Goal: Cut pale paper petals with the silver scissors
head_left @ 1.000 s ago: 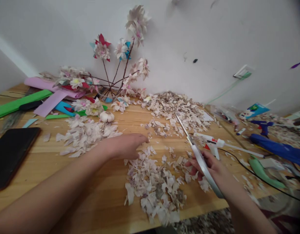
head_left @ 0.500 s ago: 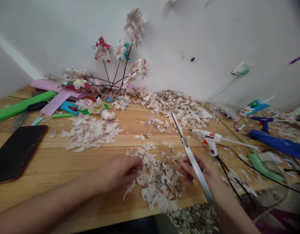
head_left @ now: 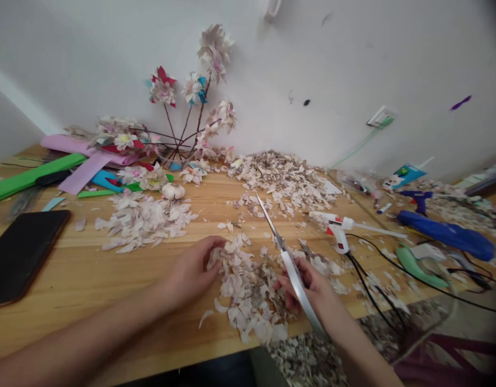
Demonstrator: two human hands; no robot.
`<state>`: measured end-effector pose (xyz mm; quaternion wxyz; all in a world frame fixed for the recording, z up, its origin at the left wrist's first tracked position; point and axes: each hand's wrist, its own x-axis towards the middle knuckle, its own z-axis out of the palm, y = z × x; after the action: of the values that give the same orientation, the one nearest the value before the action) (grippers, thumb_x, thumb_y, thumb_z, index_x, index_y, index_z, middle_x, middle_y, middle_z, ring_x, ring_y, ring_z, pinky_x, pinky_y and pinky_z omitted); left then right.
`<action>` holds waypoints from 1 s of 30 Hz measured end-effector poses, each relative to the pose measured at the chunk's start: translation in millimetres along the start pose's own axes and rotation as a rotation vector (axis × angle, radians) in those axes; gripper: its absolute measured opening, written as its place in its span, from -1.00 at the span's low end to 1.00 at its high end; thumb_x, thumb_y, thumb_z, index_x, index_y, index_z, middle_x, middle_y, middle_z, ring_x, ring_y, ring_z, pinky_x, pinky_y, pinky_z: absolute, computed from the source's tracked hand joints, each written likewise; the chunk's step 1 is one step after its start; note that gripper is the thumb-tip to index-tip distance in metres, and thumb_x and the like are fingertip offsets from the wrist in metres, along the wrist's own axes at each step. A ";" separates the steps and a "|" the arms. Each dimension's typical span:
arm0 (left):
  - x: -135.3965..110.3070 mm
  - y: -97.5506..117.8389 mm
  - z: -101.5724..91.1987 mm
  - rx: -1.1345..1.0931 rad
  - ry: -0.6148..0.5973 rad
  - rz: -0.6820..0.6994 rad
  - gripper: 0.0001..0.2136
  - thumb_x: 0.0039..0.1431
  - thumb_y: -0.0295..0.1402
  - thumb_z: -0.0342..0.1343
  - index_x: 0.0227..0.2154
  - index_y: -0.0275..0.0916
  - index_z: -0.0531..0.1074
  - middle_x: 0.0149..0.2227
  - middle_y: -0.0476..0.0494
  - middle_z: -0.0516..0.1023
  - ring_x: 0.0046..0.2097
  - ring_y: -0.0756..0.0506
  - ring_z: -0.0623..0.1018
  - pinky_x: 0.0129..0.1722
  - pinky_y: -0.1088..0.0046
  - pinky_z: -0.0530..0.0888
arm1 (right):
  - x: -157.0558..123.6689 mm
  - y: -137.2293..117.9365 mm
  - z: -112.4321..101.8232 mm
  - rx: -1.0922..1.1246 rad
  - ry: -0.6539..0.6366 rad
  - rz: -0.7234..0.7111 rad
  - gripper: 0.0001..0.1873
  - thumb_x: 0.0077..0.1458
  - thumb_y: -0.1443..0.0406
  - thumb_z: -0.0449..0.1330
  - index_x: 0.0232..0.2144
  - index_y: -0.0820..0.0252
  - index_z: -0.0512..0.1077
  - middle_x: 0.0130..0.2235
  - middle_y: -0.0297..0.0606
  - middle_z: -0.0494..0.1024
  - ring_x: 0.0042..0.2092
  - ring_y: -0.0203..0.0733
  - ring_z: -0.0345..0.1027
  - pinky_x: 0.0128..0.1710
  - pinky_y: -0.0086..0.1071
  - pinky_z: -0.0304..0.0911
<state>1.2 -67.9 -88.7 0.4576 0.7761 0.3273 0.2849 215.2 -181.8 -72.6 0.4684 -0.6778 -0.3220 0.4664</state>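
Pale, papery garlic skins [head_left: 248,285] are heaped at the near edge of the wooden surface [head_left: 90,269], and both hands are set against this heap. The left hand [head_left: 191,271] is laid on the left side of the heap, fingers curled down into the flakes; whether anything is pinched between them cannot be told. The right hand [head_left: 312,285] is closed around a long pair of scissors [head_left: 286,258] (the handle end is hidden in the fist), with the closed blades pointed away toward the wall and raised over the flakes.

A second spread of skins [head_left: 145,220] is seen farther left, with a whole garlic bulb [head_left: 173,191] at its far edge, and a third, larger pile [head_left: 286,180] is banked against the wall. A black phone [head_left: 22,252] is lying flat at the left edge of the surface. Behind it, green and pink paper rolls [head_left: 62,166] are stacked beside a cluster of handmade flowers [head_left: 191,91] on thin stems, leaned against the wall. Just right of the scissors a white glue gun [head_left: 336,228] is rested on its stand, its black cord trailing toward the near edge. Farther right, a blue glue gun [head_left: 445,234] and a green tool [head_left: 417,266] are lying among scattered scraps.
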 end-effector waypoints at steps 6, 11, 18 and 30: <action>-17.2 19.9 11.8 0.449 -0.379 0.560 -0.54 0.08 -0.29 0.11 0.06 -0.22 0.25 0.09 -0.30 0.38 0.20 -0.27 0.25 0.19 0.04 0.19 | -3.7 3.7 -4.9 -0.087 0.056 -0.067 -0.67 -0.31 0.26 0.36 -0.45 0.15 0.32 -0.56 -0.49 0.39 -0.52 -0.29 0.24 -0.53 -0.46 0.17; -10.3 17.2 30.7 0.571 -0.417 0.496 -0.63 0.10 -0.34 0.10 -0.01 -0.28 0.32 0.11 -0.40 0.36 0.22 -0.35 0.23 0.18 -0.12 0.13 | -7.7 9.2 -8.2 -0.102 0.063 -0.083 -0.67 -0.29 0.25 0.33 -0.43 0.13 0.30 -0.53 -0.47 0.40 -0.47 -0.25 0.26 -0.47 -0.43 0.20; -2.3 19.3 30.5 0.601 -0.213 0.487 -0.65 0.06 -0.62 -0.06 -0.06 -0.35 0.35 0.08 -0.40 0.39 0.19 -0.28 0.30 0.19 -0.03 0.20 | -9.9 16.1 -10.0 -0.196 0.083 -0.103 -0.72 -0.25 0.24 0.28 -0.42 0.11 0.30 -0.52 -0.45 0.43 -0.45 -0.20 0.31 -0.45 -0.40 0.24; 2.0 0.5 22.1 0.480 -0.065 0.402 -0.71 0.06 -0.60 -0.04 -0.17 -0.22 0.36 -0.02 -0.26 0.46 0.10 -0.23 0.38 0.15 0.00 0.26 | -4.8 14.6 36.1 -0.688 0.123 -0.177 -0.63 -0.22 0.31 0.23 -0.30 0.06 0.20 -0.35 -0.28 0.50 -0.32 -0.06 0.38 -0.36 -0.34 0.18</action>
<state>19.0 -78.1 -97.2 0.2061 0.9199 0.2105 0.2590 179.7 -179.1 -89.2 0.2699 -0.7920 -0.4889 0.2468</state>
